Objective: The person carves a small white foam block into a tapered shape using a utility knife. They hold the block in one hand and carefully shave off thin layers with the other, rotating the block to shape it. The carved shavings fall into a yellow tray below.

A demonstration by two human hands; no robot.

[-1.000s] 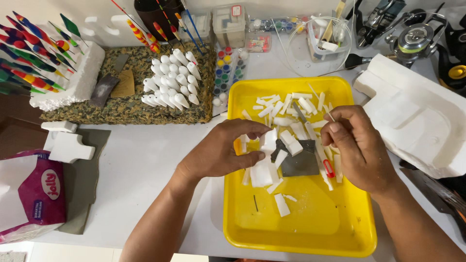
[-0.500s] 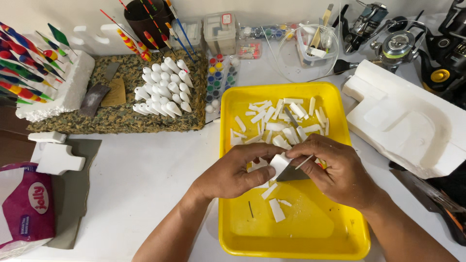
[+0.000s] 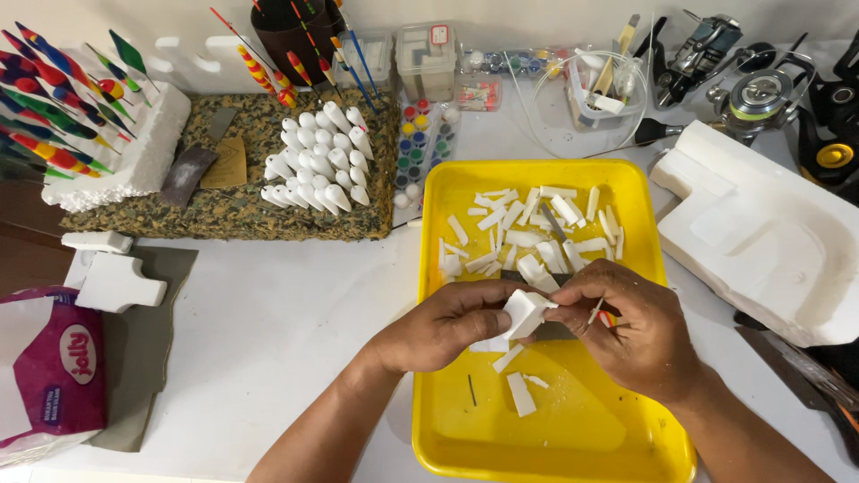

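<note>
The left hand (image 3: 443,326) and the right hand (image 3: 631,326) meet over the middle of a yellow tray (image 3: 447,420), and between them sits a white foam block (image 3: 525,313). The left hand's fingers are curled, with thumb and fingertips pinching the block from its left side. The right hand's fingertips touch the block's right edge, and the same hand pinches a thin stick (image 3: 594,312) that slants up just right of the block; the stick's tip is too small to make out. Under the two hands a dark grey sheet (image 3: 548,331) lies on the tray floor, mostly hidden by the fingers.

Just beyond the hands, in the far half of the tray, lies a loose heap of white foam strips (image 3: 528,228). Just below the hands, nearer the person, a few foam scraps (image 3: 519,392) rest on the tray floor, with a short dark pin (image 3: 472,390) to their left.

Well to the right of the right hand, outside the tray, lies a big moulded foam slab (image 3: 769,241). Far beyond the left hand a speckled mat (image 3: 233,210) carries a cluster of white cone-shaped floats (image 3: 318,156), and a row of small paint pots (image 3: 420,152) stands between the mat and the tray. Far left of the left hand a pink packet (image 3: 63,376) lies near the table edge
</note>
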